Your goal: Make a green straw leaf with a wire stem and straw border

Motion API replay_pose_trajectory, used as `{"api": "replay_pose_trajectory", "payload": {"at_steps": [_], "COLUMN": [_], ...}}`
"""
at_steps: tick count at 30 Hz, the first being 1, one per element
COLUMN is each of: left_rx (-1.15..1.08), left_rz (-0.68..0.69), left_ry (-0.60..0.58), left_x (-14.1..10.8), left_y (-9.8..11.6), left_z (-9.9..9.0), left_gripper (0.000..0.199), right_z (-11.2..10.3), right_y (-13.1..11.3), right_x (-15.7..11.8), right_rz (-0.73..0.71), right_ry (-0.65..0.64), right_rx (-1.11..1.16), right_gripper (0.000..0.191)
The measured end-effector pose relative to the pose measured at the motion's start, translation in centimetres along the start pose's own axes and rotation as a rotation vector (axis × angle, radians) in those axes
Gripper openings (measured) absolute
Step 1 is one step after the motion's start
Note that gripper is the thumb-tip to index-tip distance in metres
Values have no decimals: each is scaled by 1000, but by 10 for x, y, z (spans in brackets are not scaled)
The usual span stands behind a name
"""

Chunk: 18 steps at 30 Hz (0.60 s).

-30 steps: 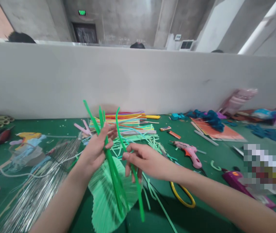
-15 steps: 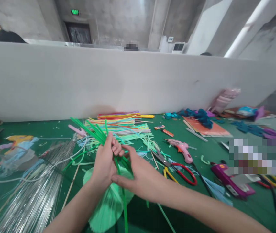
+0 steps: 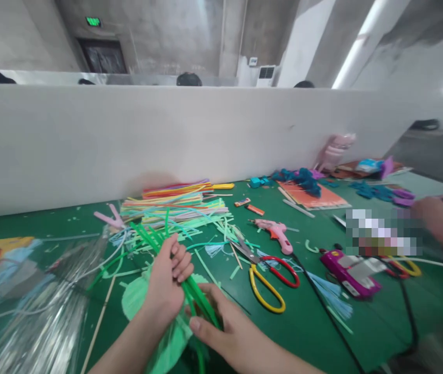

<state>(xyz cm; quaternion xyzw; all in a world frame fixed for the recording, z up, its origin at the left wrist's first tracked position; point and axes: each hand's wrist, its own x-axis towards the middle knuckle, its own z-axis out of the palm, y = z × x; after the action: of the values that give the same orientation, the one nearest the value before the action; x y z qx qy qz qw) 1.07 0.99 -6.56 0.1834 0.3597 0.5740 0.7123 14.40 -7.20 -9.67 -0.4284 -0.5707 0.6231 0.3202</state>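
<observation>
A bundle of green pipe cleaners (image 3: 197, 297) slants across the middle, its upper ends fanning out past my left hand (image 3: 169, 278). The fingers of that hand are wrapped around the bundle. Lower down, my right hand (image 3: 231, 324) curls about the same stems, thumb in front and fingers behind, partly hidden. Beneath my hands lies a pale green, rounded fuzzy piece (image 3: 134, 298), largely covered by my left wrist. Scissors with red and yellow handles (image 3: 266, 296) lie open to the right of my right hand.
Coloured pipe cleaners (image 3: 178, 205) are heaped by the white partition (image 3: 205, 135). Right are a pink glue gun (image 3: 278, 234), a purple glue gun (image 3: 349, 272) with cords, and another person's hand (image 3: 433, 218). Silvery thin stems (image 3: 50, 317) and a blurred yellow glue gun (image 3: 9, 246) lie left.
My right hand has slid down along the bundle, away from my left hand, which keeps its grip. The view has turned right, and the other person's hand shows more at the right.
</observation>
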Motion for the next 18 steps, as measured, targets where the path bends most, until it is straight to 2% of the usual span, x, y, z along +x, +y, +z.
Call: {"api": "replay_pose_trajectory", "payload": {"at_steps": [2,4,6,8,10,11,13,15,18], "left_rx": [45,107,183,280,398,462,613,787,1066], "left_rz": [-23,-52,-77,-98,-118,-116,-122,-111,20], "left_ry": [-4,-10,-17,-22,-13,2,51,111,219], "left_x": [-2,-3,-5,-11,-19,-23,-30,-32,-24], "left_y": [-6,-2,12,36,65,79,101,114,120], "left_z": [0,-5,-15,-32,-56,-71,-103,-135,-175], "left_gripper": [41,43,47,50,55,55,54,56,49], "right_z": [11,23,32,36,35,33,29,27,28], "right_y": [6,15,24,30,32,32,29,28,34], "right_x": [6,8,8,6,4,4,6,13,29], "right_rz": [107,201,179,82,-64,-148,-312,-414,-413], "right_ry": [-64,-87,-130,-271,-395,-402,-309,-214,-222], "right_rx": [146,214,113,-110,-329,-424,-603,-790,-1006], "right_gripper": [60,60,59,57,54,53,51,54,66]}}
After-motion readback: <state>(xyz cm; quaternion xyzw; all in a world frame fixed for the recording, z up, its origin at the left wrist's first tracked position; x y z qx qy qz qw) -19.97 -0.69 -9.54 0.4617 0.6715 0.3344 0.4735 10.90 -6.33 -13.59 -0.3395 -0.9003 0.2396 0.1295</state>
